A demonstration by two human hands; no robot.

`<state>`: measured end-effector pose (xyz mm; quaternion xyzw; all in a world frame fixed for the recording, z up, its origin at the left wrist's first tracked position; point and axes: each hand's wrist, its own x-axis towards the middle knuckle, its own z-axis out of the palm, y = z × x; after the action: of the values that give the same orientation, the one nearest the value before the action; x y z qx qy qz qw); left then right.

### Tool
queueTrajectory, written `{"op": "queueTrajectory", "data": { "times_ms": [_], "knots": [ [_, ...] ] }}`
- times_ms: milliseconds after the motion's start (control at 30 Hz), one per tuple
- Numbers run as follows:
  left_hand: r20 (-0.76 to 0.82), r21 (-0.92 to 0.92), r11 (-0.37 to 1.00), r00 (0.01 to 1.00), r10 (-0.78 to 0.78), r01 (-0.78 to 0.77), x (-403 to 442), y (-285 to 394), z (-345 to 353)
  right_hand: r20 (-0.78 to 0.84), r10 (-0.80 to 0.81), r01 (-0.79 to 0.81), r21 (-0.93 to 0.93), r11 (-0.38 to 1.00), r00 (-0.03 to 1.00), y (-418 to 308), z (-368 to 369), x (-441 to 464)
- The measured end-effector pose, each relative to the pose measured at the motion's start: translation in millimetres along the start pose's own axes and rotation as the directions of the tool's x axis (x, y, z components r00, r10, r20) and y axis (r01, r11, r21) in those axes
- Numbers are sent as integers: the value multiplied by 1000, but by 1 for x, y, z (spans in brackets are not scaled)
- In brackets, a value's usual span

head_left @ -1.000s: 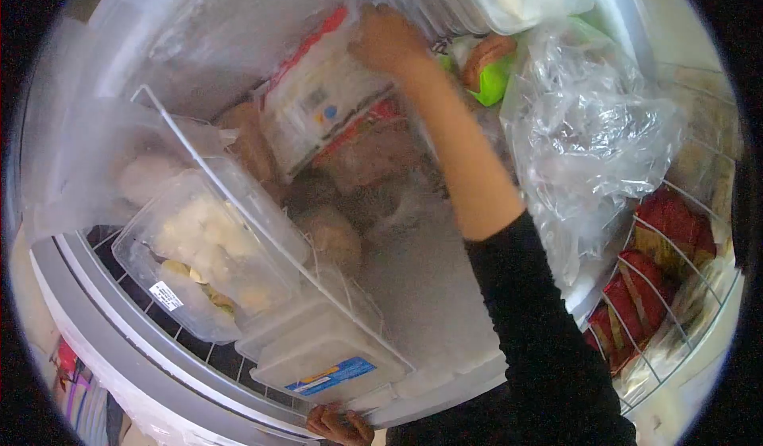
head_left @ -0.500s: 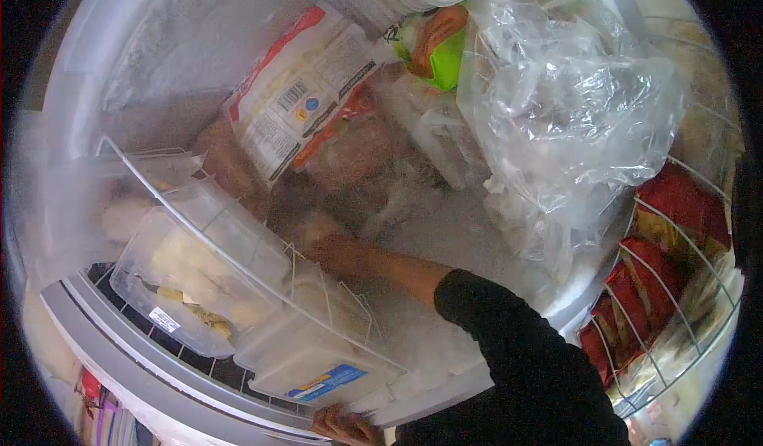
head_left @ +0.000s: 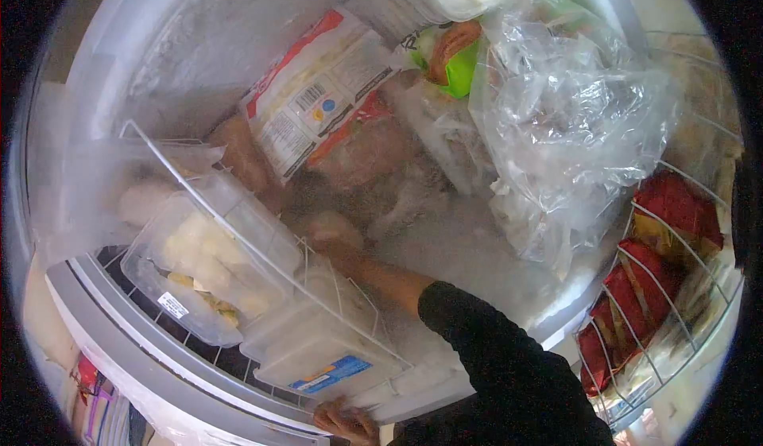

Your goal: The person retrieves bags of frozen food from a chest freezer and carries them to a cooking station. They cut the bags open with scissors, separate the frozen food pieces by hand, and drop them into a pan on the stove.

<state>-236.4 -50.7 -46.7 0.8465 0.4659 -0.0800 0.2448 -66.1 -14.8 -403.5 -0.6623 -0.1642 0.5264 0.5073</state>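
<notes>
Inside the frosty chest freezer, my right hand (head_left: 334,239) reaches low among packages beside the wire basket; mist and shadow blur its fingers. Above it leans a white and red printed bag (head_left: 318,100) with a barcode, over a reddish-brown package (head_left: 362,148). My left hand (head_left: 346,422) rests with curled fingers on the freezer's front rim, just below a plastic box with a blue label (head_left: 330,374). Whether it grips the rim cannot be made out.
A clear tub of pale food (head_left: 211,259) stands in the left wire basket (head_left: 230,227). Large clear plastic bags (head_left: 568,120) lie at the right, near a green packet (head_left: 461,72). Red packets (head_left: 636,295) fill the right basket. Stacked containers (head_left: 397,1) stand at the back.
My right hand has left the white and red bag and moved down and left, deeper among the packages. The bag now lies uncovered. My left hand has stayed at the rim.
</notes>
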Motion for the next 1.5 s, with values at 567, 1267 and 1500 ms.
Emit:
{"op": "queueTrajectory", "data": {
  "times_ms": [567, 1267, 1500],
  "knots": [
    [-121, 76, 997, 993, -6, 15, 18, 16, -5, 537, 50, 190, -383, 904, 842, -135, -122, -1],
    [-83, 71, 997, 996, 23, -17, 25, 23, -10, -238, -377, -133, -949, 284, 895, -203, -222, -22],
    [-66, 73, 996, 997, 49, -44, 27, 23, -11, 150, -91, 175, -844, 507, 985, -160, -192, -5]
  ]
}}
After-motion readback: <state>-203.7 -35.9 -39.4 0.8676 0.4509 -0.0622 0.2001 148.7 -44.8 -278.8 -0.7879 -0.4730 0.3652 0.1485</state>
